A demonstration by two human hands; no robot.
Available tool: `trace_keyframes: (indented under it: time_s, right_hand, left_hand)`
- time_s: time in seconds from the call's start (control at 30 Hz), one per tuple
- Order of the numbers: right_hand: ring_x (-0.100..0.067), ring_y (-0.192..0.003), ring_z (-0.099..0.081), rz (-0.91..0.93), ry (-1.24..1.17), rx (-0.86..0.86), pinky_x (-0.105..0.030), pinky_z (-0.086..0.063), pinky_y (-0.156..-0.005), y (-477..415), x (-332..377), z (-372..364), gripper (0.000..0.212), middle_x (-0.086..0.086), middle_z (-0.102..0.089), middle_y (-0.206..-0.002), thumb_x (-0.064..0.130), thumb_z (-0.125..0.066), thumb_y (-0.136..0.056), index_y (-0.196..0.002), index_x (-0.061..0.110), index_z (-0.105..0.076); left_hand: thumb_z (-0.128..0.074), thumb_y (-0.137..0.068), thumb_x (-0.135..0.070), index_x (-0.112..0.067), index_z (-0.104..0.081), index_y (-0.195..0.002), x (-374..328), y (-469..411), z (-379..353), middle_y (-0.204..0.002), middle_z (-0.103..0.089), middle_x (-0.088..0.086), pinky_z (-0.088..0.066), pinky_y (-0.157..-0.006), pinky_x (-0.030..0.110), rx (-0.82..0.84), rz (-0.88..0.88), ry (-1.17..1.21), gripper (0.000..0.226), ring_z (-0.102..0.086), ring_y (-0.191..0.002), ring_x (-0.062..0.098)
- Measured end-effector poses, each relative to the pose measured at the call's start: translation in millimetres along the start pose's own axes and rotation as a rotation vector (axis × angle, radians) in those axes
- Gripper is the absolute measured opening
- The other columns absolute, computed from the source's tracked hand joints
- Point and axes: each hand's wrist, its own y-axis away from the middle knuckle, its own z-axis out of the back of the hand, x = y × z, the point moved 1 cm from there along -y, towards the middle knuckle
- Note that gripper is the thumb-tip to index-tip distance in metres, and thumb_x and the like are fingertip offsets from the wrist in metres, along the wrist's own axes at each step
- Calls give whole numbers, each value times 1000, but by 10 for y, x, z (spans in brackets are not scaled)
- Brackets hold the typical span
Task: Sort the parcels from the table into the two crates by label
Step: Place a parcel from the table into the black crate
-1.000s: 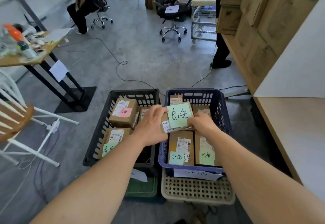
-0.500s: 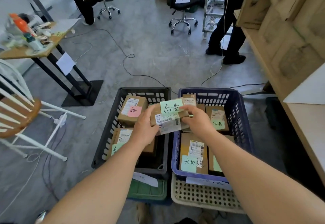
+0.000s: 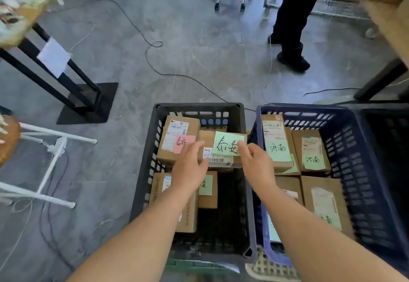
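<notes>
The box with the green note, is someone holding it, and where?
Yes. Both hands hold the box with the green note by its ends: the left hand on its left side, the right hand on its right side, over the black crate.

- Cardboard parcel [image 3: 221, 151] with a green note, tilted, inside the black crate [image 3: 143, 166] at its far right.
- Blue crate [image 3: 365, 171], touching the black crate's right side, holds green-noted parcels [image 3: 311, 149].
</notes>
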Motion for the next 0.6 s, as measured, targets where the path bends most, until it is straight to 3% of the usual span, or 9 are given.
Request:
trace_keyframes:
  time_s: [0.1, 0.17, 0.3, 0.4, 0.47, 0.6]
  right_hand:
    - [-14, -77, -59, 7, 86, -4, -29, -46, -57, -385, -67, -271, 21, 0, -66, -94, 34, -49, -97, -94, 16, -58]
    - [-13, -80, -58, 12, 162, -30, -23, -40, -53, -636, -107, -423, 8, 0, -62, -102, 21, -52, -96, -102, 19, -56]
    - [-21, -83, -59, 56, 279, -105, -33, -48, -62, -1009, -165, -687, 15, -5, -60, -105, 17, -51, -95, -109, 19, -53]
    - [-25, -81, -60, 78, 375, -135, -42, -53, -68, -1194, -234, -828, 20, -9, -59, -106, 15, -47, -96, -116, 19, -49]
    - [-27, -82, -59, 74, 441, -142, -41, -52, -67, -1294, -286, -912, 23, -11, -58, -107, 13, -44, -97, -119, 17, -47]
    - [-30, -90, -59, 47, 564, -91, -34, -41, -65, -1487, -366, -1088, 31, -13, -56, -111, 8, -42, -96, -127, 14, -42]
  left_hand:
    - [-57, -92, -12, -26, -40, -139, 277, -387, -120, -142, -38, -6, -45, -80, 26, 33, -40, -35, 52, -52, -100, 8]
    - [-59, -91, -12, -25, -39, -139, 409, -637, -213, -141, -38, -3, -42, -80, 24, 38, -81, -76, 53, -46, -105, 6]
    - [-59, -92, -14, -23, -32, -146, 606, -1085, -378, -139, -39, 0, -35, -84, 22, 22, -125, -145, 61, -45, -116, 13]
    - [-60, -91, -14, -22, -32, -146, 708, -1313, -502, -139, -41, 1, -39, -89, 23, 42, -179, -175, 62, -46, -117, 15]
    - [-61, -91, -15, -22, -33, -146, 770, -1443, -582, -139, -43, 3, -44, -92, 30, 42, -198, -217, 62, -48, -115, 17]
    - [-60, -92, -29, -25, -33, -145, 916, -1690, -721, -139, -48, -2, -33, -100, 35, 7, -214, -397, 59, -43, -123, 19]
